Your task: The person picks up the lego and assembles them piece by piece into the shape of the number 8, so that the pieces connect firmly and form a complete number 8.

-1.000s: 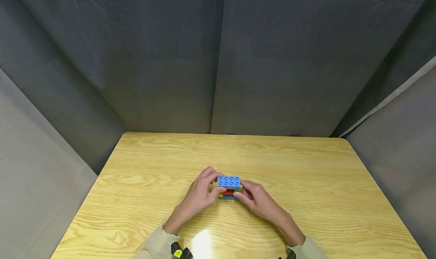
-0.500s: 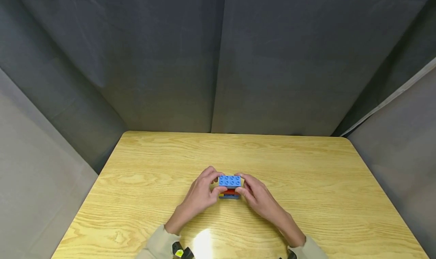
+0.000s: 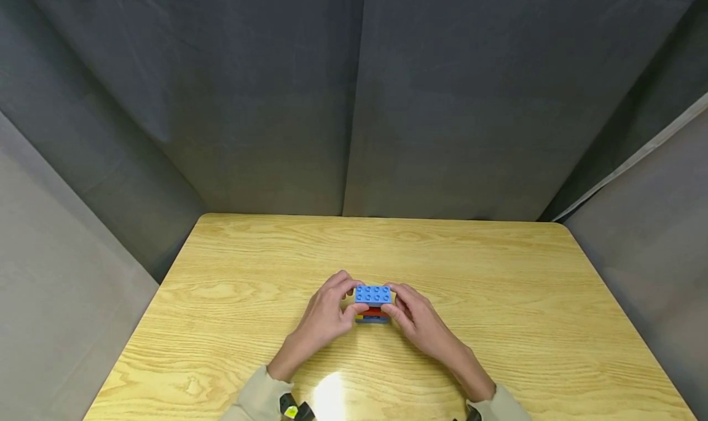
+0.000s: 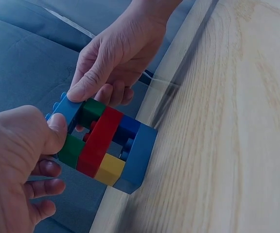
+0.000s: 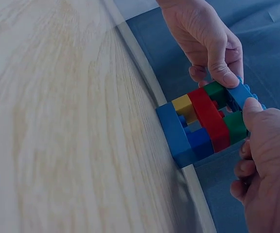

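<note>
A small tower of toy building bricks stands on the table, both hands at its top. Its top blue brick (image 3: 373,294) shows its studs upward. My left hand (image 3: 325,313) pinches that brick's left end between thumb and forefinger, and my right hand (image 3: 423,322) pinches the right end the same way. Under it, in the left wrist view, sit two green bricks, the nearer green brick (image 4: 71,151) beside my left thumb. Below them come a long red brick (image 4: 99,143), then a yellow brick (image 4: 110,169) and a dark blue brick (image 4: 129,127) with a gap between, and a long blue base brick (image 4: 139,158).
The wood-grain table (image 3: 249,255) spreads around the tower on all sides. Grey cloth curtains (image 3: 276,101) hang behind it and to both sides. A bright light reflection lies on the tabletop between the forearms.
My right hand has shifted up from the tower's lower right side to the top brick's right end, now pinching it. The left hand stays almost where it was.
</note>
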`<state>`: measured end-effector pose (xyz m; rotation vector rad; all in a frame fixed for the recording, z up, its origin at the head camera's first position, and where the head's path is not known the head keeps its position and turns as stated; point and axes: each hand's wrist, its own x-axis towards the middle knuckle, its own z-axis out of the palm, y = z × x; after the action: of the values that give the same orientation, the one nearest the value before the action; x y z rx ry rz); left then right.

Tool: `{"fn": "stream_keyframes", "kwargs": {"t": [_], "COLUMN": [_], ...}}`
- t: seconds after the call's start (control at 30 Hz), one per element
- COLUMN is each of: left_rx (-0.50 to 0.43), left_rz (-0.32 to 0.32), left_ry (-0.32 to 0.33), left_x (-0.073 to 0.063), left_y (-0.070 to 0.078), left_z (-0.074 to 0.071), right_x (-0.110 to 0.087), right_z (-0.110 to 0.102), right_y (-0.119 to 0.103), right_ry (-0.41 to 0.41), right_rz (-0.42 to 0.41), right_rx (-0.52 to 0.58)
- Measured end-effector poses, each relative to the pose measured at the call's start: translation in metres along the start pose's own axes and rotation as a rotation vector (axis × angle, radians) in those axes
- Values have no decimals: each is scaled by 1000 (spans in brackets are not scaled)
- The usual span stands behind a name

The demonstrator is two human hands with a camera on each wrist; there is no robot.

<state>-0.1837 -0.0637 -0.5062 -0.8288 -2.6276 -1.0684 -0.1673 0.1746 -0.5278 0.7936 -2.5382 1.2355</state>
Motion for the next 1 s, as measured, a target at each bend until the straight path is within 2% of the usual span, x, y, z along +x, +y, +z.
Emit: {"fn": "stream_keyframes", "kwargs": {"t": [0.47,0.83,1.0], "left_rx": [3,15,3], "left_rz": [2,10,-3], "left_ry": [19,52,45], "left_x": [0,-1,0], "left_y": [0,2,3], "left_z": [3,5,6], "right_x": [-1,-3,-4], "right_z": [2,5,5], "right_y": [5,11,13], "right_ry": [35,64,77], "right_rz": [-16,-80,-102], "right_rx": [8,20,22]}}
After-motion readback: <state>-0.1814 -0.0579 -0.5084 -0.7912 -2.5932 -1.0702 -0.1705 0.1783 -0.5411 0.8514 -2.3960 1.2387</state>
